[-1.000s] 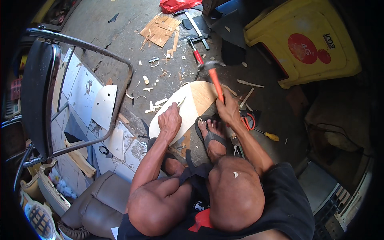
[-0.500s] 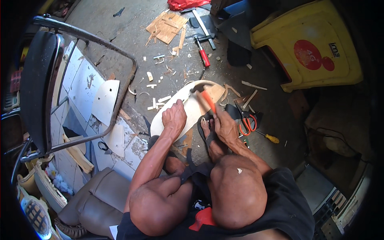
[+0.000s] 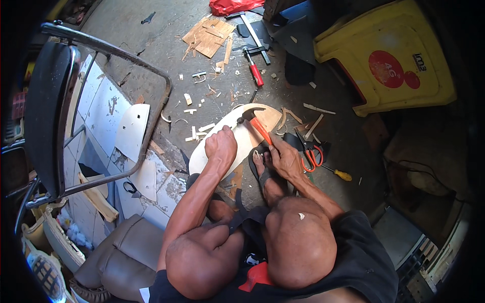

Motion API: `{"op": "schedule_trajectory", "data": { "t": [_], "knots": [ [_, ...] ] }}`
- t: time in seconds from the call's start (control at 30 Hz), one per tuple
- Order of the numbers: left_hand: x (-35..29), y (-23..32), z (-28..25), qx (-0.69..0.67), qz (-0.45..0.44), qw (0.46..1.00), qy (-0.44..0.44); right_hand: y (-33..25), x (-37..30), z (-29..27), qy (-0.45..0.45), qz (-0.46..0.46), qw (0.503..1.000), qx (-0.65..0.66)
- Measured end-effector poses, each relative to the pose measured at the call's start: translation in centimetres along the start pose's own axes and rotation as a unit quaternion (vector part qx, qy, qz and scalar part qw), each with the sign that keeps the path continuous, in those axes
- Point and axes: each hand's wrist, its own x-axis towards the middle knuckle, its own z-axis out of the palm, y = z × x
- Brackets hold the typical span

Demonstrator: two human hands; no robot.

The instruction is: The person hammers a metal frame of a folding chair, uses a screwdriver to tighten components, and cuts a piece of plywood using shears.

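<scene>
A pale board with a rounded outline (image 3: 246,146) lies on the floor between my feet. Over its left part, my left hand (image 3: 221,146) is closed in a fist; a thin bit of something pokes out at the top, mostly hidden by the fingers. My right hand (image 3: 286,160) grips a claw hammer (image 3: 261,130) by its orange handle. The dark hammer head is over the board, just right of the left fist. Right of my right hand lie orange-handled scissors (image 3: 312,156) and a yellow-handled screwdriver (image 3: 343,174).
Wood scraps and shavings litter the floor around a plywood piece (image 3: 209,37) and a red-handled bar clamp (image 3: 255,70). A metal-framed chair (image 3: 162,81) stands at left, a yellow plastic stool (image 3: 343,48) at right. Cut white pieces (image 3: 133,126) lie on the tiles.
The hammer, blurred by motion before, is now sharp, its head slightly lower and closer to my left fist. My left hand keeps its place on the board.
</scene>
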Motion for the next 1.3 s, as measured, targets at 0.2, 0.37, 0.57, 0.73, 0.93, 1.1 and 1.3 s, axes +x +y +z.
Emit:
{"op": "schedule_trajectory", "data": {
  "t": [0.2, 0.37, 0.57, 0.73, 0.93, 1.1, 1.3],
  "knots": [
    [-0.3, -0.4, -0.9, 0.017, -0.023, 1.000, -0.001, 0.1, 0.8, 0.9, -0.011, -0.014, 1.000, 0.015],
    [0.3, 1.0, -0.3, 0.000, -0.023, 1.000, -0.013, 0.1, 0.7, -0.2, -0.005, 0.031, 0.999, 0.018],
    [0.5, 0.6, -0.3, 0.001, -0.003, 1.000, -0.012, -0.2, 1.0, 0.0, -0.009, 0.026, 0.999, 0.029],
    [-1.3, -1.7, -1.9, -0.062, -0.037, 0.997, -0.033, -1.1, 1.5, -1.8, -0.009, 0.175, 0.981, 0.088],
    [-1.1, -3.6, 0.5, -0.130, -0.027, 0.991, -0.032, 4.6, 1.5, -3.1, 0.075, 0.322, 0.930, 0.162],
    [-1.3, -3.0, 1.3, -0.098, 0.002, 0.995, 0.008, 7.8, 1.2, -4.1, 0.139, 0.175, 0.970, -0.100],
    [-2.4, 0.1, 1.4, -0.289, 0.037, 0.955, -0.058, 1.1, 1.8, -1.8, 0.002, 0.047, 0.999, -0.019]
  ]
}}
